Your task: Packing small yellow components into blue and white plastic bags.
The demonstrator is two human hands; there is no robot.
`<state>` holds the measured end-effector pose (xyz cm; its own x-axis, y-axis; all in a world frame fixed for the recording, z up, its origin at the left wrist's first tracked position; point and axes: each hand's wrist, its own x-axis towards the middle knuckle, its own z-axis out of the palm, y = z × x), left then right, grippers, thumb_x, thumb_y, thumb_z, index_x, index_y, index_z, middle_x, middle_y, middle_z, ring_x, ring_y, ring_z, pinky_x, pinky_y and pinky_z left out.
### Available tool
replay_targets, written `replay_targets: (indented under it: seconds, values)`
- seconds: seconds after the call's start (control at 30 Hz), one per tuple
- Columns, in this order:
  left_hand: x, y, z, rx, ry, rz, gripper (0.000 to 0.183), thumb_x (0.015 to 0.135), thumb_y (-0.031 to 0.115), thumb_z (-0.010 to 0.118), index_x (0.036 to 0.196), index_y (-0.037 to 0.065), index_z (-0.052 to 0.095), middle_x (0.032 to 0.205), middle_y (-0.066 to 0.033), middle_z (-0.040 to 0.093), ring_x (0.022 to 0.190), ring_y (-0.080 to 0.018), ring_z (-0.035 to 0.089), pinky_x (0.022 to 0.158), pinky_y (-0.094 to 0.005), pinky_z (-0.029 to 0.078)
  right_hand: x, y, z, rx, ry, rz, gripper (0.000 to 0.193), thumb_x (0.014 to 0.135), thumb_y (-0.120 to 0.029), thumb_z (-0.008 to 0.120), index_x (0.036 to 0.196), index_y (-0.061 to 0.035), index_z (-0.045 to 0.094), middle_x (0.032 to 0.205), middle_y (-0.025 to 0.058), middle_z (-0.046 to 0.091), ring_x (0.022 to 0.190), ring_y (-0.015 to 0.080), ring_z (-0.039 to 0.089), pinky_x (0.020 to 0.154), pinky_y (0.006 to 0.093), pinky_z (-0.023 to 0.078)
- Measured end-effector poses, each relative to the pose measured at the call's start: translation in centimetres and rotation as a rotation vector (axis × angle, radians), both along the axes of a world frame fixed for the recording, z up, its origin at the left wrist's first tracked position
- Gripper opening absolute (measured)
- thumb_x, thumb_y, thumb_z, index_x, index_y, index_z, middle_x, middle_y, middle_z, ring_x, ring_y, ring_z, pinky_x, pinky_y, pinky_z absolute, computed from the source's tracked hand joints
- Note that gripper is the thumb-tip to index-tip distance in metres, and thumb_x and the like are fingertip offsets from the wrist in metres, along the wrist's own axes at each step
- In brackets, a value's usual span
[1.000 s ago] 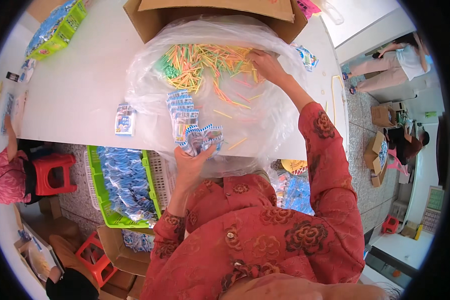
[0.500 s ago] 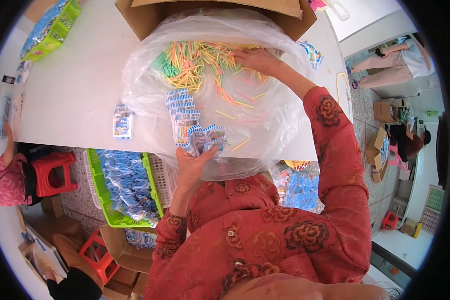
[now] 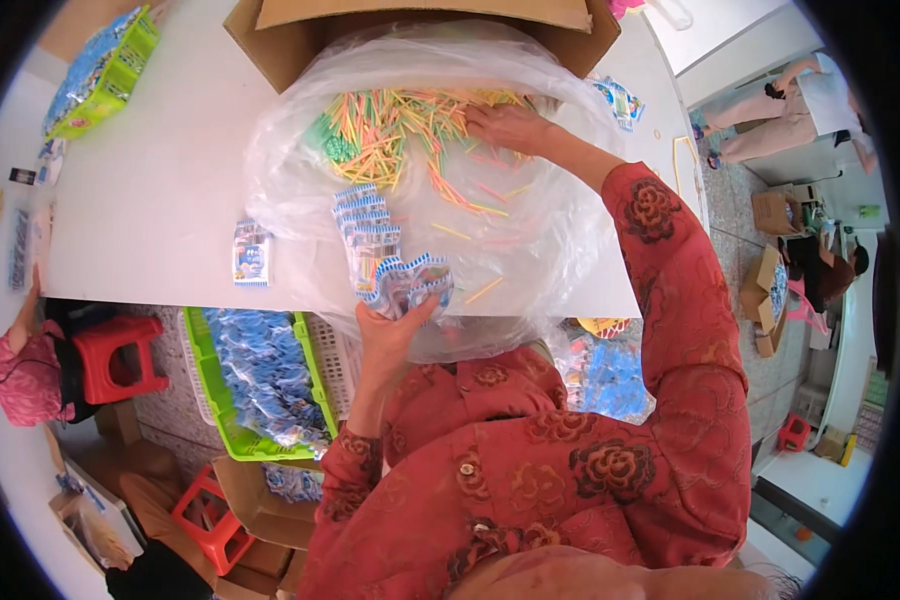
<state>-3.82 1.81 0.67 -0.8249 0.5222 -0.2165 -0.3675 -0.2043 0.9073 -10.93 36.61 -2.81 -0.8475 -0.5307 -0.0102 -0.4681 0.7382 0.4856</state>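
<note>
My left hand (image 3: 395, 328), at the near edge of the table, is closed around the lower end of blue-and-white packets (image 3: 375, 240). Several of them lie overlapped in a row running away from the hand, with sticks showing through a clear part. Beyond them, thin coloured sticks (image 3: 375, 130) in yellow, green and pink are heaped on a clear plastic bag (image 3: 560, 225). My right hand (image 3: 510, 128) reaches into the right part of this heap, its fingers together and bent down on sticks; the fingertips are partly hidden. A few loose sticks lie scattered on the plastic nearer me.
A single packet (image 3: 252, 252) lies left of the bag. A cardboard box (image 3: 420, 18) stands behind the heap. Below the table edge is a green basket (image 3: 232, 440) of blue packets; another green basket (image 3: 120, 75) sits far left. Other people are at the left and right.
The view has shifted slightly, moving the table and baskets a little in the picture. Both hands stay nearly where they were, the left on the packets and the right at the heap.
</note>
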Motion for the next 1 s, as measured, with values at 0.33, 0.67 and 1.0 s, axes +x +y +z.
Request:
replay_targets:
  seconds: [0.33,0.67,1.0]
  values:
    - [0.6,-0.3,0.2,-0.008,-0.010,-0.021,0.036,0.071,-0.006,0.066,0.105,-0.002,0.057,0.096,-0.0062,0.061,0.084,-0.0133,0.060,0.073,-0.0271,0.051,1.0,0.7,-1.4,-0.392,-0.006,-0.104,0.034,0.080,-0.005,0.045,0.114,-0.0029,0.045,0.102,0.0127,0.057,0.094,0.0266,0.057,0.077,0.0348,0.049]
    - [0.7,0.2,0.2,-0.032,0.013,-0.026,0.036,0.071,-0.006,0.067,0.105,-0.002,0.057,0.096,-0.0064,0.062,0.084,-0.0134,0.060,0.074,-0.0276,0.051,0.6,0.2,-0.9,-0.347,-0.013,-0.056,0.026,0.077,-0.008,0.047,0.102,-0.0038,0.050,0.101,0.0114,0.052,0.098,0.0251,0.053,0.078,0.0320,0.049]
    - [0.8,0.1,-0.3,-0.023,0.048,-0.058,0.037,0.072,-0.005,0.067,0.107,-0.003,0.056,0.099,-0.0072,0.061,0.085,-0.0141,0.060,0.075,-0.0283,0.051,0.3,0.9,-1.3,-0.167,-0.167,-0.120,0.021,0.077,-0.010,0.049,0.097,-0.0038,0.051,0.102,0.0100,0.052,0.105,0.0241,0.051,0.085,0.0307,0.046]
